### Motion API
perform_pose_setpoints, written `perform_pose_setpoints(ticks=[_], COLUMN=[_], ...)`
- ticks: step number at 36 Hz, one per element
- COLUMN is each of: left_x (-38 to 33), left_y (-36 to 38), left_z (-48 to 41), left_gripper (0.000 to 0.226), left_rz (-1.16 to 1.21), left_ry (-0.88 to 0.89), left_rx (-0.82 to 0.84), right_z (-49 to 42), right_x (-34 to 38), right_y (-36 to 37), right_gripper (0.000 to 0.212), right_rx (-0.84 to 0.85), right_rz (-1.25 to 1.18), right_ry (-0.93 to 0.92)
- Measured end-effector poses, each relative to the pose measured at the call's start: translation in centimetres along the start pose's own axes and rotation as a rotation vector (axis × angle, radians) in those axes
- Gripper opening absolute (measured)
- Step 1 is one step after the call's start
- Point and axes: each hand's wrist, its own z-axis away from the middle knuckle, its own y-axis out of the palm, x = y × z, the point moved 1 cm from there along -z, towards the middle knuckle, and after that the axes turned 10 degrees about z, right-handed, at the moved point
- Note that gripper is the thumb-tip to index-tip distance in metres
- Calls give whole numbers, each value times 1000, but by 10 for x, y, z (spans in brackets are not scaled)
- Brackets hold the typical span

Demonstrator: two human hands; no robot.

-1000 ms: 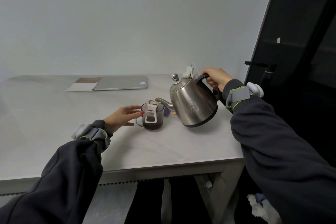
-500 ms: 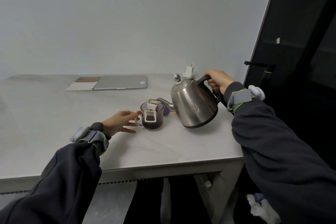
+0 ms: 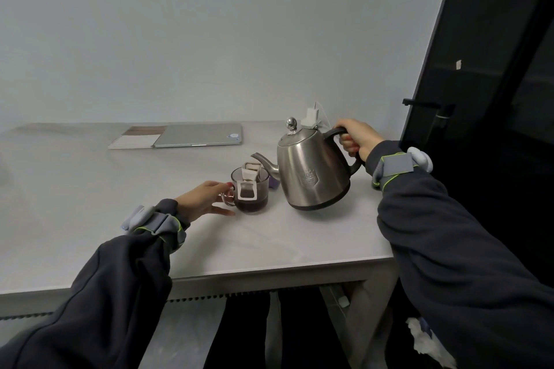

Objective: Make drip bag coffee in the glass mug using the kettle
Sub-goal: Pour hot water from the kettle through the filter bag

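Since a second ago you have tipped the kettle (image 3: 311, 171) back toward upright, leaving its spout tip close by the top of the drip bag (image 3: 250, 172). Your right hand (image 3: 356, 138) keeps a full grip curled round the black handle. Your left hand (image 3: 204, 199), fingers straight, touches the handle of the glass mug (image 3: 251, 198), which stands on the desk (image 3: 90, 189) with dark coffee inside and the bag hung on its rim. Farther back lie a closed laptop (image 3: 199, 135) and a notebook (image 3: 138, 141).
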Motion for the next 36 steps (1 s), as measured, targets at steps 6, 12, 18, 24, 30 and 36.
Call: perform_pose_setpoints(ticks=[6,12,18,24,30,36], left_x=[6,0,-8,-21,-22,-5], left_y=[5,3,0,-3,-1,2], left_z=[-2,-7,-11,-13,-14,-16], left_gripper=[33,31,31,32,30,30], left_rz=[57,146,218,168,110,86], left_ry=[41,16,3,40,54,36], left_rx=[-24,-63,-70,-80,-75,-70], right_z=[3,2,-1,-3,-4,-4], right_x=[-1,-2,2,5,7,7], right_y=[0,-2,-4,-5,-4,-3], right_gripper=[35,33,28,33,33,30], right_rx=[-4,-14,-20,-35,-54,-69], right_rz=[-9,-25,-47,-59,-61,-25], right_ry=[-1,2,0,0,-9,-12])
